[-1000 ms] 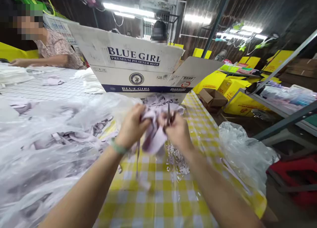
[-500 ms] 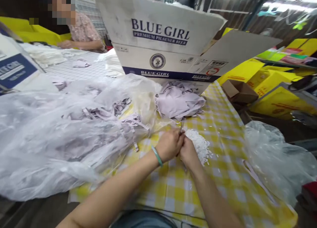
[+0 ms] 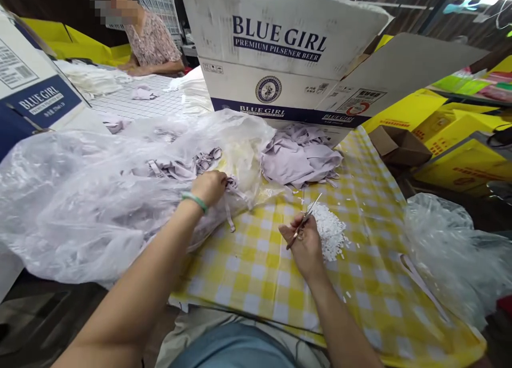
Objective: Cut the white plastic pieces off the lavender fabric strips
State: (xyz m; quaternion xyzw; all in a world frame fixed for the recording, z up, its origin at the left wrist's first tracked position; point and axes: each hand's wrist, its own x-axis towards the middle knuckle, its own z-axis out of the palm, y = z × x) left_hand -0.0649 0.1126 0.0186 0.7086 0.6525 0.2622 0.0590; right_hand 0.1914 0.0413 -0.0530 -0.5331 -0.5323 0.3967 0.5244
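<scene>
My left hand [image 3: 209, 189], with a green bangle at the wrist, reaches over the clear plastic bag [image 3: 96, 202]. Its fingers are closed at a bunch of thin lilac fabric straps [image 3: 229, 210] hanging from the bag's mouth; the fingertips are partly hidden. In my right hand [image 3: 310, 246] is a small pair of scissors [image 3: 299, 231], blades pointing up and away. Beside that hand lies a heap of small white snippets [image 3: 331, 230]. A pile of lilac fabric pieces [image 3: 300, 157] rests further back, against the carton.
A large open Blue Girl carton [image 3: 276, 85] stands at the back, another carton [image 3: 44, 98] at far left. Yellow checked cloth [image 3: 256, 266] covers the table. At right lies a crumpled clear bag [image 3: 452, 250]. Across the table sits a person [image 3: 154, 42] near white fabric stacks [image 3: 96, 80].
My hands were together near the white snippets. The left has moved away leftward to the lilac straps, while the right stays by the heap with the scissors now plainly visible. The view has shifted slightly.
</scene>
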